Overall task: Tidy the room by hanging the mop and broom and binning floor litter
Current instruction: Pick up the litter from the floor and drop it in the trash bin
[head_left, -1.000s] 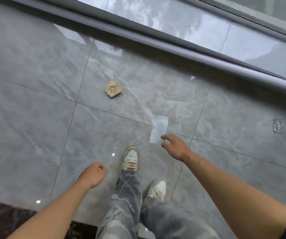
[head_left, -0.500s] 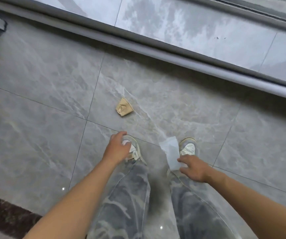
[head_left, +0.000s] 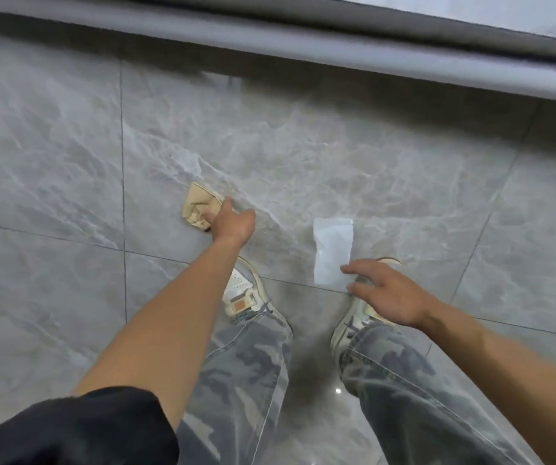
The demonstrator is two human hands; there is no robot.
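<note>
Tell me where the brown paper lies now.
Head view, left of centre: the paper lies on the floor, touched by the left hand, left of the wrapper.

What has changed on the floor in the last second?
The left hand reached forward to the crumpled brown paper and now touches it; a firm grip is not clear. The right hand straightened its fingers at the white wrapper. The paper stayed on the floor.
</note>
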